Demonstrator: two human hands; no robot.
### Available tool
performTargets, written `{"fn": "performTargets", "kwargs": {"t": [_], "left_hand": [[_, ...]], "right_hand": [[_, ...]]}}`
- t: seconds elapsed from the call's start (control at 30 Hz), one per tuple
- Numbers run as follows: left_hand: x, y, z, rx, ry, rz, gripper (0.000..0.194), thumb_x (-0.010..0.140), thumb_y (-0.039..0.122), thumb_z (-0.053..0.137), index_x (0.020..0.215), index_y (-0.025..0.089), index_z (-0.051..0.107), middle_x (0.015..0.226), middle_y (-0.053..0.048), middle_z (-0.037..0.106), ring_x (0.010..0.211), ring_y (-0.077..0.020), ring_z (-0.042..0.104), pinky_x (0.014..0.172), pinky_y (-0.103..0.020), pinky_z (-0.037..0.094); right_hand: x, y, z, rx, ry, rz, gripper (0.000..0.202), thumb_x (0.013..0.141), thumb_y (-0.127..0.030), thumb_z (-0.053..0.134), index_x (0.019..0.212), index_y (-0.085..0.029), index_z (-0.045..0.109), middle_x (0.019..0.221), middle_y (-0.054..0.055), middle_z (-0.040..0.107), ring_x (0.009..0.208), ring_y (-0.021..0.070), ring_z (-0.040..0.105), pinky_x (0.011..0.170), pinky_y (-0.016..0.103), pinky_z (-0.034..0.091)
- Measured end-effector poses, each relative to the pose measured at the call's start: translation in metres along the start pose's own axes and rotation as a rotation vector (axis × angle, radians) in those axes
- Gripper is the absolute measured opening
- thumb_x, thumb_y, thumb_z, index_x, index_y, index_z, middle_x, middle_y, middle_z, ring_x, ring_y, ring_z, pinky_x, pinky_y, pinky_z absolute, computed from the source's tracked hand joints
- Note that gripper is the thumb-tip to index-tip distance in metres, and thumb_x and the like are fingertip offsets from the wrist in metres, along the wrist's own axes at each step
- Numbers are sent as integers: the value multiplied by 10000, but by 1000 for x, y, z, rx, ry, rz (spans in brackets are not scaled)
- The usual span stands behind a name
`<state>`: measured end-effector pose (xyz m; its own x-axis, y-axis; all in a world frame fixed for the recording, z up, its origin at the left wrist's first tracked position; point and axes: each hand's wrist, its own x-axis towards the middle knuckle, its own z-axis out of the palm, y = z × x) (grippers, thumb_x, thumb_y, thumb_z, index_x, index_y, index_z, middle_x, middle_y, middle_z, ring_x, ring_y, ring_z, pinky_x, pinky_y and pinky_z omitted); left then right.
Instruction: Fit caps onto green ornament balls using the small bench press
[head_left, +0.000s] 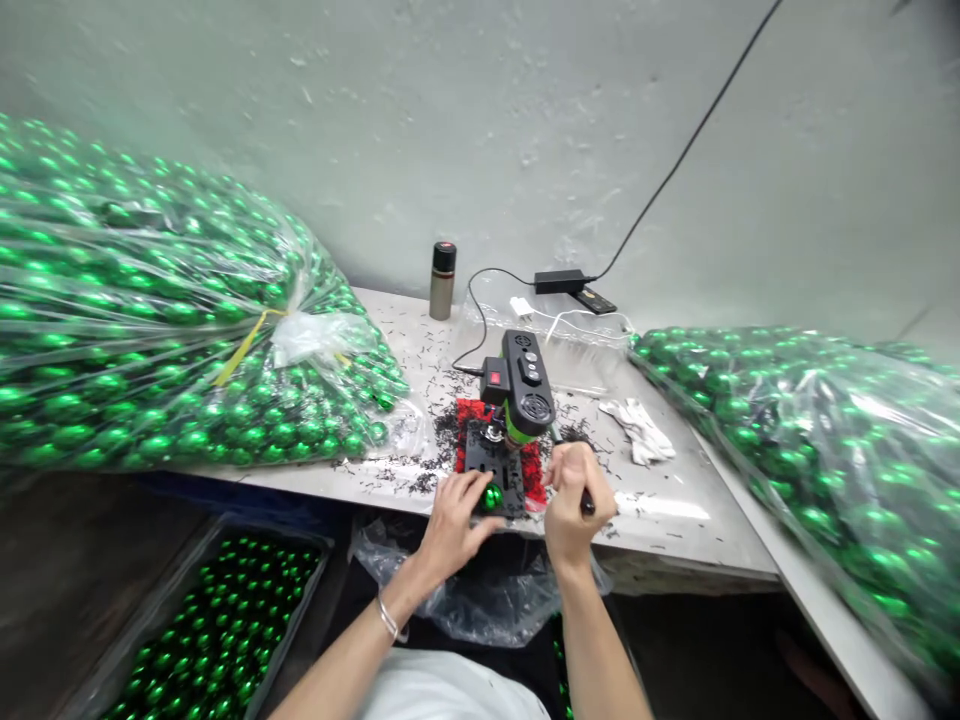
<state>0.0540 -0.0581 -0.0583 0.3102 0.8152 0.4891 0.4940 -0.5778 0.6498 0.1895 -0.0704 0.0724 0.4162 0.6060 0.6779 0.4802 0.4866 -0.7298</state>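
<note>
A small black and green bench machine (pixel 527 385) stands on a black base plate over a red mat (pixel 533 475) on the white table (pixel 675 510). At the plate's front edge, my left hand (pixel 455 518) has its thumb and fingers around a shiny green ball (pixel 490 497). To the right of the machine, my right hand (pixel 576 500) is closed around the black handle (pixel 587 503) of its lever. Small black scraps (pixel 442 440) lie around the base.
Large clear bags of green balls lie at the left (pixel 150 320) and right (pixel 817 450). A bottle (pixel 442 282), a power adapter (pixel 559 281) and a white glove (pixel 639 430) are on the table. A tray of green balls (pixel 221 620) is below left.
</note>
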Motion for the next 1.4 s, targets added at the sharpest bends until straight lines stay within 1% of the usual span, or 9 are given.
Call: {"fn": "performTargets", "kwargs": {"t": [0.07, 0.13, 0.3, 0.43, 0.53, 0.73, 0.97, 1.17, 1.4], "left_hand": [[-8, -1, -11, 42, 8, 9, 606, 876, 461, 673, 1403, 201, 523, 1343, -165, 603, 1245, -327, 554, 1030, -515, 464], [-1, -11, -27, 101, 78, -32, 483, 931, 392, 600, 1367, 191, 550, 1354, -167, 590, 1258, -322, 537, 1047, -516, 446], [65, -66, -76, 205, 303, -289, 241, 917, 131, 477, 1075, 153, 658, 1180, -181, 638, 1186, -333, 553, 1050, -526, 402], [109, -102, -95, 145, 288, -373, 77, 848, 94, 572, 826, 157, 611, 901, -125, 645, 1067, -323, 591, 1032, -508, 404], [120, -111, -97, 86, 263, -403, 70, 818, 100, 632, 775, 144, 600, 764, -70, 606, 972, -301, 618, 995, -501, 434], [100, -90, -104, -113, 226, -473, 305, 797, 253, 736, 1070, 128, 688, 950, -95, 696, 905, -248, 662, 895, -424, 531], [56, -32, -74, -1109, 91, -878, 362, 795, 313, 774, 1120, 167, 706, 908, -62, 738, 756, -158, 721, 732, -283, 600], [54, -13, -36, -1216, 9, -984, 269, 772, 251, 793, 1012, 163, 709, 908, -67, 770, 750, -149, 724, 695, -245, 584], [57, -14, -32, -1287, 63, -1001, 301, 745, 247, 802, 1000, 170, 663, 877, -48, 769, 841, -183, 744, 782, -292, 587]], "right_hand": [[-6, 4, 1, -4, 26, -16, 347, 996, -257, 436, 658, -195, 483, 635, -31, 480, 571, 96, 474, 568, 266, 361], [-12, 9, 3, 13, 55, -21, 346, 989, -251, 448, 650, -193, 485, 638, -30, 485, 560, 95, 478, 553, 266, 359], [-17, 15, 7, 46, 93, -63, 367, 976, -236, 468, 612, -200, 448, 627, -28, 478, 539, 103, 486, 525, 272, 361], [-18, 17, 8, 41, 107, -76, 369, 975, -227, 466, 607, -204, 440, 623, -27, 476, 541, 108, 491, 525, 275, 365], [-20, 19, 6, 22, 94, -88, 357, 974, -206, 460, 617, -200, 450, 631, -24, 491, 552, 106, 495, 537, 274, 361], [-22, 23, 2, -23, 51, -116, 336, 975, -183, 445, 641, -196, 483, 631, -19, 508, 561, 109, 491, 550, 278, 350], [-24, 25, 3, -14, 55, -121, 339, 973, -170, 437, 636, -202, 460, 646, -15, 511, 577, 110, 503, 558, 277, 369], [-24, 22, 1, -21, 8, -125, 354, 970, -174, 422, 621, -208, 468, 646, -3, 517, 607, 131, 515, 553, 285, 381], [-11, 9, 1, 6, 1, -106, 336, 967, -162, 437, 634, -205, 452, 646, -17, 489, 611, 114, 499, 567, 272, 378]]}}
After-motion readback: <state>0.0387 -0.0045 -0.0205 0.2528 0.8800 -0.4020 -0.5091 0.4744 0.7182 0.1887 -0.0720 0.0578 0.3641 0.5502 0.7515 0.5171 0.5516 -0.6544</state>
